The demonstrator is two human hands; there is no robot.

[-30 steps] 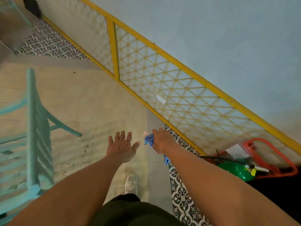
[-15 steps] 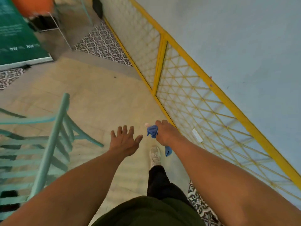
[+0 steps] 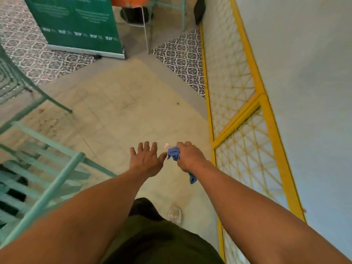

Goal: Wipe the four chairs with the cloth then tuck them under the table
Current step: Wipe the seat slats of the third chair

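My right hand [image 3: 190, 157] is closed around a crumpled blue cloth [image 3: 174, 153], with one end of it hanging below my wrist. My left hand [image 3: 145, 160] is beside it, fingers spread and holding nothing. Both hands hang in the air over the beige floor. A teal slatted chair [image 3: 47, 180] stands at the lower left, its back rail a little left of my left forearm. Part of a second teal chair [image 3: 17, 80] shows at the left edge. No table is in view.
A yellow-framed lattice panel [image 3: 245, 111] below a pale blue wall runs along the right. A green banner stand [image 3: 76, 25] stands at the back, with a metal-legged stool [image 3: 141, 18] and an orange object beside it. My shoe [image 3: 175, 215] is on the beige floor.
The view has swung left and forward along the lattice panel; the banner and stool came into sight and the chair slid toward the lower left. Both hands keep their pose, cloth still held.
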